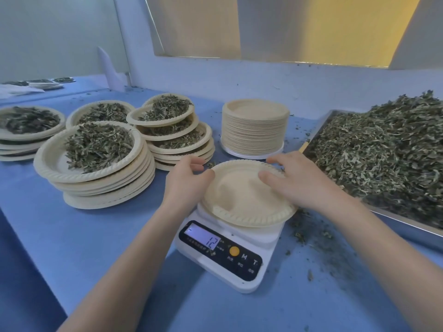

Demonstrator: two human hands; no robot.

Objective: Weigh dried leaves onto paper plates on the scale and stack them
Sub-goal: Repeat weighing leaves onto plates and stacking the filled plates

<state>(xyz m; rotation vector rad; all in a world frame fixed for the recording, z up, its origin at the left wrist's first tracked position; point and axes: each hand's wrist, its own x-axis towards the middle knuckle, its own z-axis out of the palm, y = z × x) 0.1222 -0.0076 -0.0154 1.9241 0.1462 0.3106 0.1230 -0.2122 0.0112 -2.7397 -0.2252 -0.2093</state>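
Observation:
An empty paper plate lies on the white scale, whose display reads 12. My left hand holds the plate's left rim, thumb on the edge and fingers curled behind it. My right hand grips the far right rim, thumb inside the plate and fingers over the edge. A metal tray heaped with dried leaves stands at the right. Stacks of leaf-filled plates stand to the left.
A tall stack of empty plates stands behind the scale. More filled plates sit at the far left. Leaf crumbs litter the blue table between scale and tray. A wall runs along the back.

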